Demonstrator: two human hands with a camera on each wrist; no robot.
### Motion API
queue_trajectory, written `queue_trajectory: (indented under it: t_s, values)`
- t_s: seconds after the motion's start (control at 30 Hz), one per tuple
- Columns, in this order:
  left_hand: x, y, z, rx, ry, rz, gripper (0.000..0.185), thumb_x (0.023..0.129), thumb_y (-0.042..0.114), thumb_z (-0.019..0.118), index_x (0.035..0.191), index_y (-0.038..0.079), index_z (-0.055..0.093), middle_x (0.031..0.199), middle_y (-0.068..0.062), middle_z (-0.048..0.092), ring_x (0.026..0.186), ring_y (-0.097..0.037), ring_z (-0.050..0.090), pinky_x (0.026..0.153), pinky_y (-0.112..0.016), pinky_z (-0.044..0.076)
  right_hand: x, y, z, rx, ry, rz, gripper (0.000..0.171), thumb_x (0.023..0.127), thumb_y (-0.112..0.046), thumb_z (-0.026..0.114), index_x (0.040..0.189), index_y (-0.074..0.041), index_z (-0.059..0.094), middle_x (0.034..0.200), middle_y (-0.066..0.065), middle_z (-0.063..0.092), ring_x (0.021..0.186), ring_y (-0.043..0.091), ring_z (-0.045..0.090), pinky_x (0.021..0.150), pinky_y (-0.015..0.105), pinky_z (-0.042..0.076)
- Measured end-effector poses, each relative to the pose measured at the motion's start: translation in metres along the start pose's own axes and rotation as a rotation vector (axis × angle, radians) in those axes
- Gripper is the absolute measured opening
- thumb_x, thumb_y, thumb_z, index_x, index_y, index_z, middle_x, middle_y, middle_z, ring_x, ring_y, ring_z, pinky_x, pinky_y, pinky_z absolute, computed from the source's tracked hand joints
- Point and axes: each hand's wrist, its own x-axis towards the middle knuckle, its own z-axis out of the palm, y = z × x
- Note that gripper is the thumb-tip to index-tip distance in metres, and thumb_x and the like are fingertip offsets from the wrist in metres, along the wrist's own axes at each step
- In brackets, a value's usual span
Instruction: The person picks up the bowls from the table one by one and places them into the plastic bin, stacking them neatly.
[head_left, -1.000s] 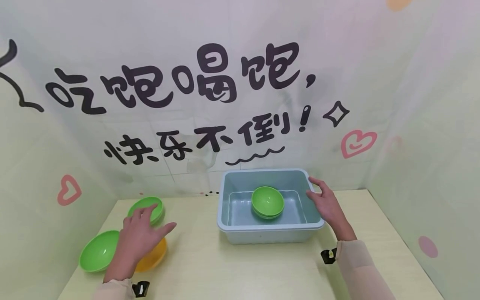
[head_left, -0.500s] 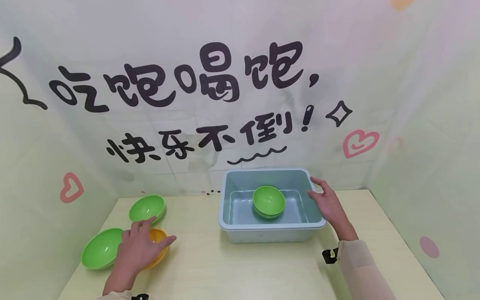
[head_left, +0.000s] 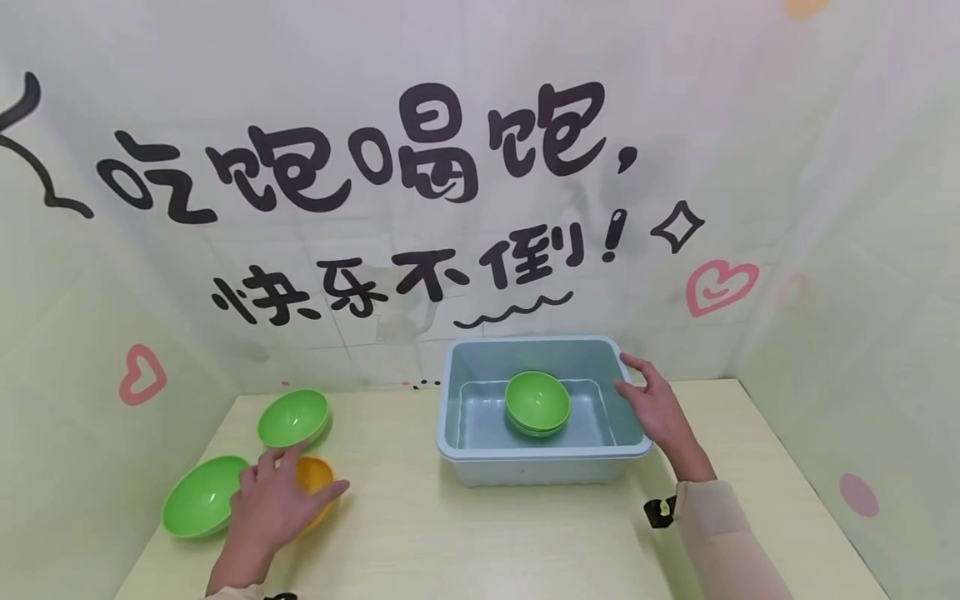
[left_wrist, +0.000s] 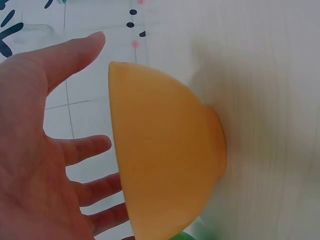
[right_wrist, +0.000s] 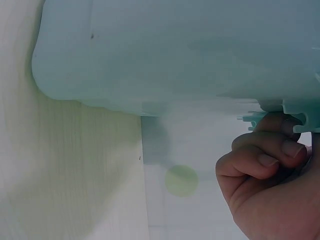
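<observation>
My left hand [head_left: 272, 504] hovers over an orange bowl [head_left: 317, 477] at the left of the table, partly hiding it. In the left wrist view the orange bowl [left_wrist: 160, 150] stands upright; thumb and fingers [left_wrist: 87, 150] are spread at its rim, the thumb apart from it. My right hand [head_left: 662, 412] holds the right rim of a light blue plastic basin [head_left: 543, 455], and in the right wrist view its fingers [right_wrist: 270, 145] curl under that rim. Inside the basin sits a small stack of green bowls [head_left: 537, 402].
Left of my left hand lies a larger green bowl [head_left: 204, 500]. Another green bowl [head_left: 292, 418] stands behind the orange one. The pale wooden table [head_left: 420, 542] ends at a white printed wall [head_left: 360, 350] at the back.
My left hand has drawn back from over the rear green bowl and lowered towards the orange bowl. My right hand keeps its hold on the basin.
</observation>
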Motion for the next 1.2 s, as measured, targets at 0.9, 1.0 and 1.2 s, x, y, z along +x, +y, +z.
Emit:
queue_trajectory:
  t_s: [0.9,1.0,1.2]
  values:
    - [-0.005,-0.007,0.011,0.068,0.083,0.092,0.099,0.076,0.061,0.079,0.146,-0.003,0.048,0.138,-0.042,0.045,0.116,-0.062,0.041,0.098,-0.067,0.030,0.001,0.000,0.000,0.006,-0.002,0.014,0.060,0.107,-0.029,0.052,0.161,-0.017,0.030,0.150,0.029,0.049,0.125,0.043,0.062,0.081,0.039,0.060]
    - [-0.004,-0.005,0.010,0.070,0.113,0.108,0.098,0.076,0.061,0.079,0.145,-0.002,0.049,0.136,-0.042,0.046,0.112,-0.059,0.042,0.095,-0.064,0.032,0.000,0.000,0.000,0.004,0.002,0.013,0.060,0.107,-0.029,0.052,0.161,-0.017,0.030,0.150,0.030,0.049,0.126,0.044,0.062,0.082,0.040,0.060]
    - [-0.003,0.000,0.004,0.055,0.197,0.139,0.094,0.075,0.060,0.079,0.143,0.000,0.052,0.135,-0.038,0.047,0.108,-0.057,0.043,0.087,-0.063,0.038,0.000,0.000,0.000,0.004,0.003,0.010,0.060,0.107,-0.029,0.052,0.161,-0.016,0.029,0.150,0.029,0.048,0.127,0.044,0.061,0.084,0.042,0.060]
